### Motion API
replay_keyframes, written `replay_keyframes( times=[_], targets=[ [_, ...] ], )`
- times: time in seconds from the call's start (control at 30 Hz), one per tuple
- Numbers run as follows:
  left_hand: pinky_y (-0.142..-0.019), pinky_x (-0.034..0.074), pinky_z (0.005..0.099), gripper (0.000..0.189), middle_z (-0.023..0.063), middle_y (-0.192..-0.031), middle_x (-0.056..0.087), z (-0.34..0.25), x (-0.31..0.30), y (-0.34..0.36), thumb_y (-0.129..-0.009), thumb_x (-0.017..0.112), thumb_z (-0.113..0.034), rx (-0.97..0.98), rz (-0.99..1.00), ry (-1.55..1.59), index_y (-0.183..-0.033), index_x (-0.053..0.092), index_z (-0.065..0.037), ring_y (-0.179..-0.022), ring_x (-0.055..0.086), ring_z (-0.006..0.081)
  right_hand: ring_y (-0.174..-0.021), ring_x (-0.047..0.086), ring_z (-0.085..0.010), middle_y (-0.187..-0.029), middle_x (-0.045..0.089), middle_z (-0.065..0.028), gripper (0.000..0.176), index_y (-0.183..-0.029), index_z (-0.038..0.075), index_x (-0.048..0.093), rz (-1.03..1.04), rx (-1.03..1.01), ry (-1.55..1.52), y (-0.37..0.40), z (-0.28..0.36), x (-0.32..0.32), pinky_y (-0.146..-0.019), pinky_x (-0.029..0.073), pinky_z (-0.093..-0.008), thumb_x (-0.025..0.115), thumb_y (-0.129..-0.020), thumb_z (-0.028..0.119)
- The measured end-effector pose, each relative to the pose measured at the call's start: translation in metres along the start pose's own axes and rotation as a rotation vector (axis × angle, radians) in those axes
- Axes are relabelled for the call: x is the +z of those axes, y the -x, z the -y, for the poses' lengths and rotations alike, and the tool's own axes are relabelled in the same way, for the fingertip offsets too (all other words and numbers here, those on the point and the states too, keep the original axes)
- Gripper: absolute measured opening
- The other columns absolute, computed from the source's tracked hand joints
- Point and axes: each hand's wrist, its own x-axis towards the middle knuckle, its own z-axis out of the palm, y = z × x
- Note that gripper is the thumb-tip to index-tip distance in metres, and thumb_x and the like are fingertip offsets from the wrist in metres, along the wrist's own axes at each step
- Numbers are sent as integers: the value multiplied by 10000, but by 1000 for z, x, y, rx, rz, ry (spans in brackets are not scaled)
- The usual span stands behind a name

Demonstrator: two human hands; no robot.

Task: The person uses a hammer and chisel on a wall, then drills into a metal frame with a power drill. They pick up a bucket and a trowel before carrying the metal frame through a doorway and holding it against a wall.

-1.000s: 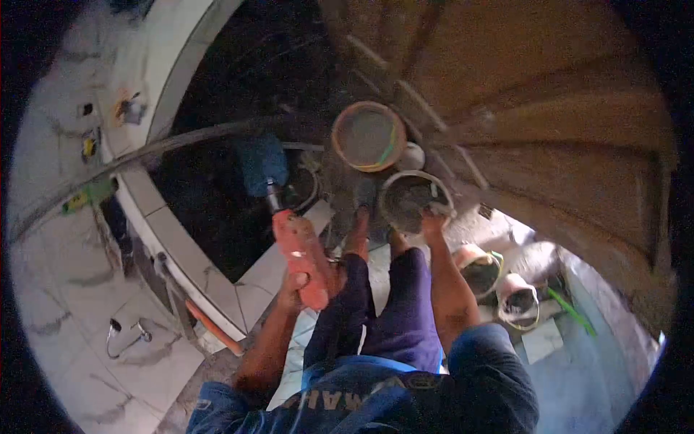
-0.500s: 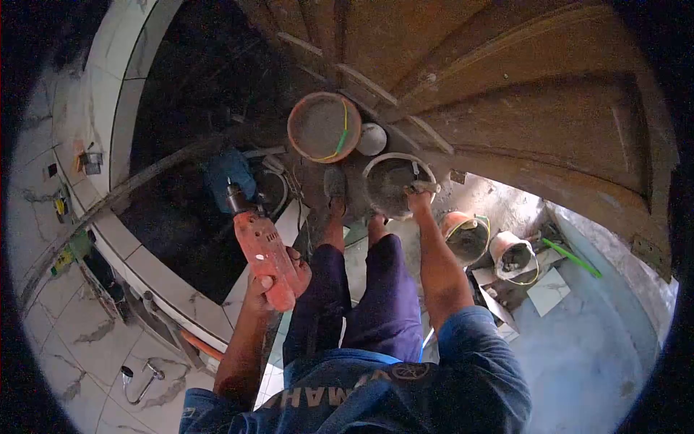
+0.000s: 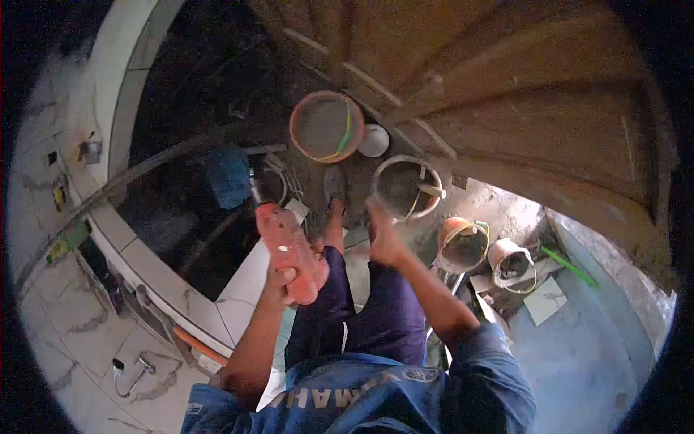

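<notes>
My left hand (image 3: 278,284) is closed round the grip of a red power drill (image 3: 288,249), whose metal chuck (image 3: 256,189) points up and away from me. My right hand (image 3: 388,242) is in the air above my right thigh, blurred by motion, with its fingers stretched forward and nothing visible in them. Just beyond it stands a bucket (image 3: 396,186) holding grey material, its pale handle grip (image 3: 432,191) resting at the right rim. Farther off, an orange bucket (image 3: 295,137) is full of grey mix.
A white round container (image 3: 373,141) stands beside the orange bucket. Two smaller buckets, one orange (image 3: 442,249) and one white (image 3: 499,267), sit at the right near a tile piece (image 3: 546,301). A wooden door (image 3: 520,123) spans the upper right. A blue bag (image 3: 228,177) lies left.
My right hand has let go of the bucket's handle and come back toward me and left. The bucket sits slightly farther right. The drill in my left hand has shifted right.
</notes>
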Motion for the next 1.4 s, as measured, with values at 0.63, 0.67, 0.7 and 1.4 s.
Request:
replay_keyframes(
  times=[0.63, 0.67, 0.7, 1.4],
  targets=[
    [-859, 394, 366, 458, 110, -1108, 567, -135, -60, -86, -719, 624, -320, -56, -119, -1075, -1095, 566, -65, -1064, 500, 272, -905, 543, -175, -1139, 515, -117, 586, -1237, 25, 407, 203, 299, -909, -24, 82, 45, -690, 476, -341, 688, -748, 184],
    [-856, 402, 389, 450, 146, -1102, 561, -160, -83, -87, -680, 645, -215, 10, -512, -654, -1092, 566, -52, -1036, 506, 294, -884, 554, -204, -1144, 515, -131, 605, -1254, 34, 396, 187, 302, -1021, -27, 80, 44, -699, 492, -365, 686, -744, 180],
    [-837, 406, 403, 429, 120, -1080, 573, -169, -174, -94, -690, 663, -129, 558, -564, -1439, -1103, 564, -73, -978, 526, 289, -863, 566, -232, -1149, 515, -145, 625, -1271, 43, 385, 168, 293, -1131, -33, 77, 42, -707, 507, -388, 684, -740, 177],
    [-743, 499, 355, 125, 153, -907, 605, -306, -178, -143, -798, 576, 27, 1006, -867, -283, -908, 516, 24, -796, 607, 221, -841, 612, -258, -1002, 578, -99, 591, -1196, 74, 434, 21, 596, -1373, -61, 26, 17, -772, 518, -443, 668, -654, 43]
  ],
)
